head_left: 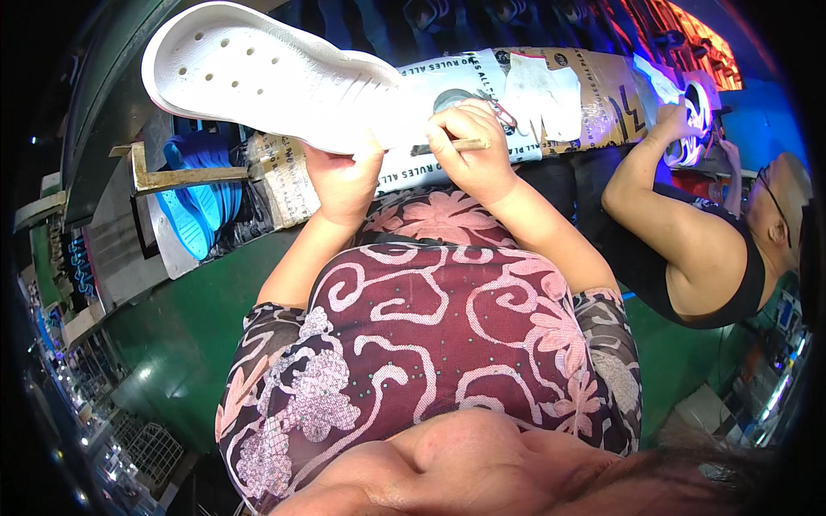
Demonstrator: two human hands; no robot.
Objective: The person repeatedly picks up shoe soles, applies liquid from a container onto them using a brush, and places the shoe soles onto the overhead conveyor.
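Observation:
A large white clog-style shoe (pixel 258 82), with several round holes in its toe end, is raised at the upper left. My left hand (pixel 344 176) is closed on its narrower end, thumb up along the side. To the right, my right hand (pixel 477 159) grips a thin brownish stick-like tool (pixel 469 144) with a dark tip. That tip points left toward the shoe, apart from it. Beyond my right hand lies a grey round thing (pixel 454 98), partly hidden by the fingers. Beside it is a small reddish looped object (pixel 503 114).
Cardboard and printed wrapping cover the bench (pixel 602 112), where a white sheet (pixel 542 96) lies. Blue clogs (pixel 202 193) sit at left by a wooden bar (pixel 194 177). At right, a co-worker (pixel 705 232) handles a white shoe (pixel 695 112) under purple light.

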